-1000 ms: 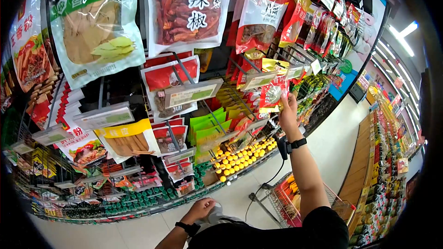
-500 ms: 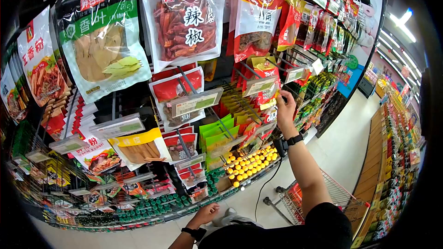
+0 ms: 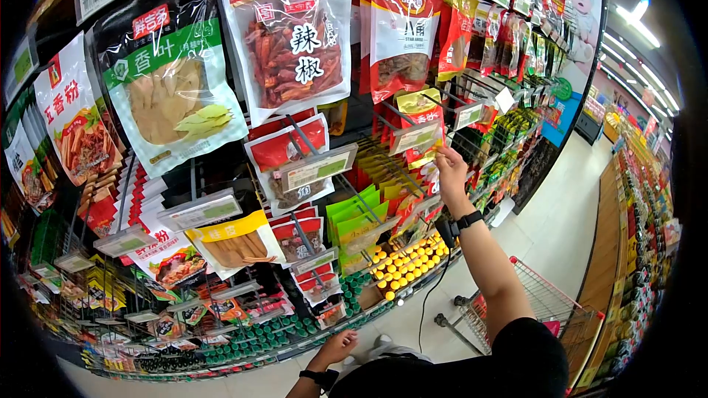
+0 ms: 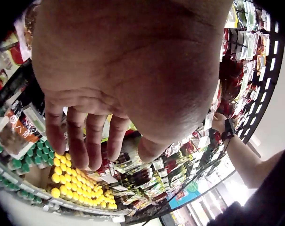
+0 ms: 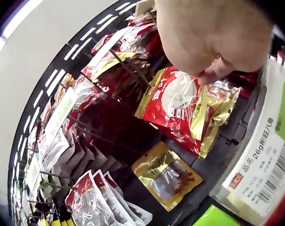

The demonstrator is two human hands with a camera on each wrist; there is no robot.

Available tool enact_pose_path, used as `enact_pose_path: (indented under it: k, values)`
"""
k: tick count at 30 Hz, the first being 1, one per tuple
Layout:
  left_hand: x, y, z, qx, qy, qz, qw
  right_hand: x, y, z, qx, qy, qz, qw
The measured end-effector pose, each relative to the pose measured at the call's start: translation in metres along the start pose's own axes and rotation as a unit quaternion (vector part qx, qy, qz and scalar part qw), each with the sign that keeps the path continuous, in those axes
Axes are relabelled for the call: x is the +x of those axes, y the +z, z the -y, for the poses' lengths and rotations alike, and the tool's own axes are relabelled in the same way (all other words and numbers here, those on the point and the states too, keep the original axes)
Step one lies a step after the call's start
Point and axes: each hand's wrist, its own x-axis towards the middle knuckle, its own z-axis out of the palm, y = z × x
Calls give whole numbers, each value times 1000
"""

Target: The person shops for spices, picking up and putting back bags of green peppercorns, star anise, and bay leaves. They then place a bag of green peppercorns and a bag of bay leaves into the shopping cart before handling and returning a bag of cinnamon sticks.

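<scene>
Packet-handling step at the rack: right hand [image 3: 452,171] had fingers pinched closed on the edge of the red-and-gold packet [image 5: 175,101] near a price tag [image 3: 415,137], left hand [image 3: 338,346] loose, empty; next move likely called for steady grip, tag clearance.

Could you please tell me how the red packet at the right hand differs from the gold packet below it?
The red packet has a mostly red front; the gold packet has gold around a clear window. The right hand grips the red packet but not the gold packet. Both have gold edges.
</scene>
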Motion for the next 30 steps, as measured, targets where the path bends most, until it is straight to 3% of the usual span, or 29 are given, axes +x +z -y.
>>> enact_pose_path:
  k: [6,9,14,16,20,22,25,27,30]
  values:
    - [-1,0,8,25,23,-9,999,-2,1,9,66,135,-19,988]
    - [-3,-2,-1,28,10,0,1000,0,-7,9,51,147,1,988]
    - [-6,-4,-10,38,-23,18,999,-9,5,27,-12,76,32,997]
    - [-7,-7,-19,44,-44,38,997,-6,12,30,-68,6,77,995]
    - [-2,-5,-4,63,-7,31,998,-2,29,50,-213,-132,151,956]
    - [0,-4,-4,57,1,26,998,3,41,63,-244,-128,160,948]
    - [2,0,8,51,31,-1,998,36,41,24,-282,-227,169,917]
    - [-1,1,10,57,36,-13,998,42,49,13,-203,-183,187,944]
    - [-3,1,6,72,25,-15,997,40,51,26,-215,-136,205,945]
